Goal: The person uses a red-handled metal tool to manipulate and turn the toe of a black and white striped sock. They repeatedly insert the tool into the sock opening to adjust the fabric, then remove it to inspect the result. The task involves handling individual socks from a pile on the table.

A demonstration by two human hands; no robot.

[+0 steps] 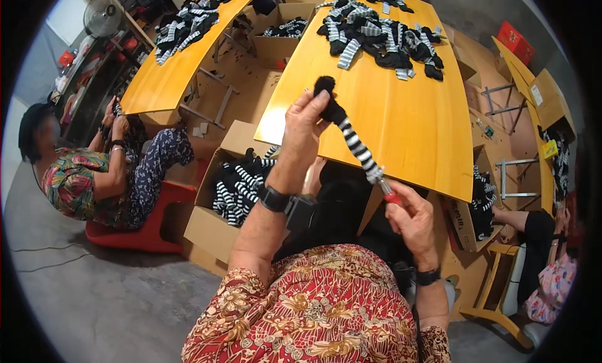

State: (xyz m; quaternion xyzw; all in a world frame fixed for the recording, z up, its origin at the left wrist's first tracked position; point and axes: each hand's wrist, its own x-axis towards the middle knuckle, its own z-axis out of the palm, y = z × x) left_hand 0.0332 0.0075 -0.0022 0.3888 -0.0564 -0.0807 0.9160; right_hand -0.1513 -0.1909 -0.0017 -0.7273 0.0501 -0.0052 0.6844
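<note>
A long striped sock (pixel 356 143), black and white with a black foot, is stretched slantwise in front of me over the near end of the yellow table. My left hand (pixel 303 126) pinches its black end between thumb and fingers. My right hand (pixel 412 220) is closed round a small red-handled tool (pixel 390 192) with a metal tip, which meets the frayed white end of the sock. Whether the tip is a blade or a hook I cannot make out. Farther along the table lies a heap of striped and black socks (pixel 376 34).
An open carton (pixel 207 228) of striped socks stands at my left, another carton (pixel 456 222) at my right. A person (pixel 81 175) sits on a red stool (pixel 141 228) by the left table (pixel 182 71). Someone else (pixel 552 288) sits at the lower right, beside a wooden chair (pixel 495 294).
</note>
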